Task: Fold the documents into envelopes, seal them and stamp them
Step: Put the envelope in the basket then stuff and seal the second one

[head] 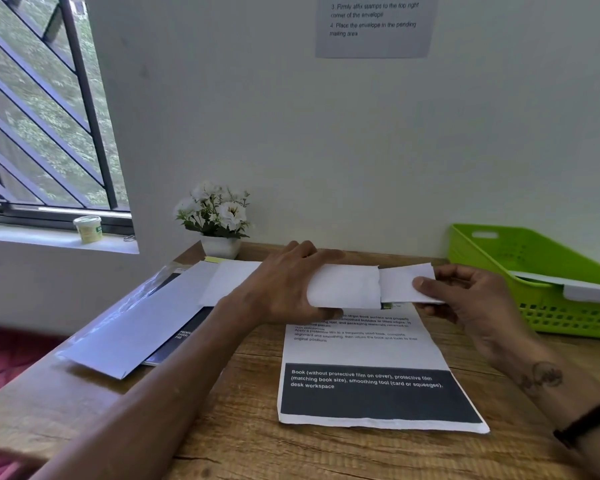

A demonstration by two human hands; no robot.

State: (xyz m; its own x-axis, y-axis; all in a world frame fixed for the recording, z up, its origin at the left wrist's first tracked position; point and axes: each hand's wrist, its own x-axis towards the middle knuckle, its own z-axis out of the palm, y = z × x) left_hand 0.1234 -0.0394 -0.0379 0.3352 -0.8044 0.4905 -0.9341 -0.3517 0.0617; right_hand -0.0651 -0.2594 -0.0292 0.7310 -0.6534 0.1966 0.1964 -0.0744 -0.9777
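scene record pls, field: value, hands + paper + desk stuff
left hands: left hand grips envelope
right hands: right hand pinches folded document, partly inside the envelope
under hands: printed sheet flat on wooden desk
desk left: spare envelopes over a dark pad
desk right: green basket
back: flower pot

wooden desk (243,403), printed sheet (368,393), flower pot (220,247), green basket (548,271), envelopes (142,327)

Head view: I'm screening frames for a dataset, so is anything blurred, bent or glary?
Head view: window bars bow from wide-angle distortion; the near left forearm is soft; wall notice slightly blurred; daylight even, no harsh glare; hands and printed sheet readable.
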